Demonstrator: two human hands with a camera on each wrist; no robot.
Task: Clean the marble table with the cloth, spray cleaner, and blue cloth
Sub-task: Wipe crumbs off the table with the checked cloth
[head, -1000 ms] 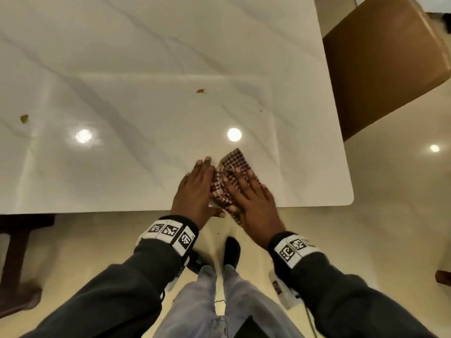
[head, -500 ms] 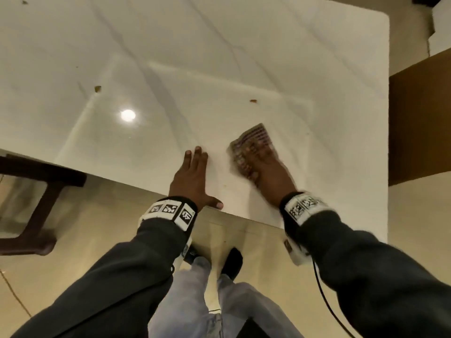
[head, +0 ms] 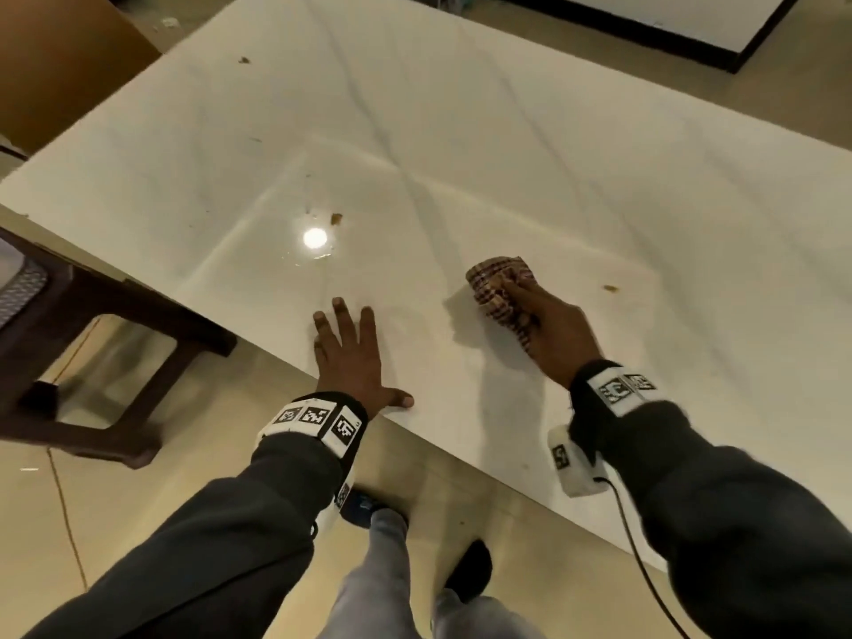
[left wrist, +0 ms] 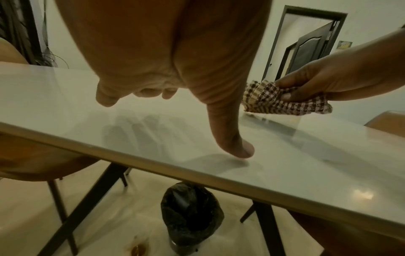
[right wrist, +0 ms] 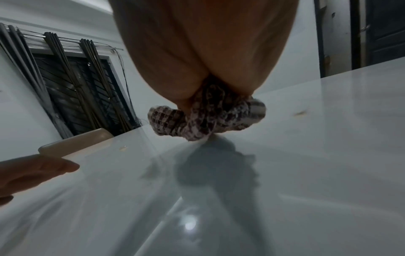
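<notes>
My right hand [head: 535,311] grips a bunched brown-and-white checked cloth [head: 495,283] just above the white marble table [head: 461,131]; the left wrist view shows the cloth [left wrist: 278,102] pinched between thumb and fingers, and the right wrist view shows the cloth [right wrist: 206,119] hanging under the palm over its shadow. My left hand [head: 350,352] lies flat near the table's front edge, fingers straight, thumb [left wrist: 236,145] touching the surface. Brown crumbs [head: 335,218] lie left of the cloth and another crumb [head: 611,288] to its right. No spray cleaner or blue cloth is in view.
A dark wooden stool [head: 92,325] stands on the floor at the left. A brown chair [head: 55,62] sits at the far left corner. Under the table stands a black-bagged bin [left wrist: 190,216]. More specks [head: 244,60] dot the far left of the tabletop.
My right hand has bunched up the checked cloth and carried it right, away from the left hand. The left hand stays flat near the edge. My view has swung round.
</notes>
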